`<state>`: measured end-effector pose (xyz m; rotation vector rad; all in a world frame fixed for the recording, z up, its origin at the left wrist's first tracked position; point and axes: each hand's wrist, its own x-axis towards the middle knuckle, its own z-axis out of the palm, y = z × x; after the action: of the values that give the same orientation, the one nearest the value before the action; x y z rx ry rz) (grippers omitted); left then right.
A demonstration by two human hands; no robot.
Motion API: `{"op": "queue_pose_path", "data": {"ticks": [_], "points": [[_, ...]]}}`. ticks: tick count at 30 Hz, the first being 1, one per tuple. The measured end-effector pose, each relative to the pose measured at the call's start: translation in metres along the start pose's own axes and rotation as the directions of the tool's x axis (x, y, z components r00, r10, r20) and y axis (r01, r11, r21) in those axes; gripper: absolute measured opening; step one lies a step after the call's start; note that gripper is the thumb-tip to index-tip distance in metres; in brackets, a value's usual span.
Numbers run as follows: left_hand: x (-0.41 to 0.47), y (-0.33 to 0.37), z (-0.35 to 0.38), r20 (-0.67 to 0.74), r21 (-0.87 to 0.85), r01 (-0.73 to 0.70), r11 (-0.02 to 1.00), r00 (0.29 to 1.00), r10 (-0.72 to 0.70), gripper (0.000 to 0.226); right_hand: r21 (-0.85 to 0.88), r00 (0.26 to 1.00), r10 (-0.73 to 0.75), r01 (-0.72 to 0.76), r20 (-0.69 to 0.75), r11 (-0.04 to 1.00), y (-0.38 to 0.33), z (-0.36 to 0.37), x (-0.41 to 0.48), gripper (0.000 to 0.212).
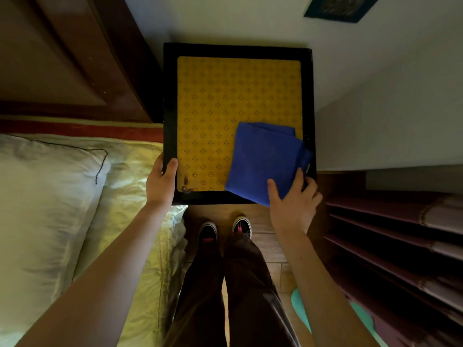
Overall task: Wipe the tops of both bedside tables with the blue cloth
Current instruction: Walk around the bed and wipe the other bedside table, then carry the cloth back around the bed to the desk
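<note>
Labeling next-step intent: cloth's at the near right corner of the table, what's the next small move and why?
Probably sweep the right hand with the blue cloth leftward along the near edge. The cloth covers only the near right corner; the rest of the bedside table top is uncovered, and the left hand grips the table's left edge.

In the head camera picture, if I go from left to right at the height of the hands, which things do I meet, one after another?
White pillow → left hand on the table's left edge → yellow patterned mat on the bedside table → blue cloth → right hand on the cloth → dark shelves.
</note>
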<state>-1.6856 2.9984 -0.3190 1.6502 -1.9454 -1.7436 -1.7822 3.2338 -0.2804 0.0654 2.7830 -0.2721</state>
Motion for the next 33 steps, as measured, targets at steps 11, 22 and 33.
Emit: {"op": "queue_pose_path", "data": {"ticks": [11,22,33], "points": [[0.001,0.000,0.000,0.004,0.068,0.009,0.998,1.000,-0.009,0.038,0.658,0.894,0.353,-0.443,0.275,0.609,-0.021,-0.006,0.004,0.053],[-0.082,0.074,-0.060,0.127,0.239,-0.045,0.970,0.992,0.015,0.040,0.699,0.961,-0.013,-0.191,0.275,0.689,-0.052,-0.121,-0.031,0.023],[-0.258,0.159,-0.194,0.071,0.072,-0.277,0.958,0.960,0.272,0.023,0.641,0.886,-0.424,0.218,0.187,0.736,-0.074,-0.289,-0.127,0.022]]}}
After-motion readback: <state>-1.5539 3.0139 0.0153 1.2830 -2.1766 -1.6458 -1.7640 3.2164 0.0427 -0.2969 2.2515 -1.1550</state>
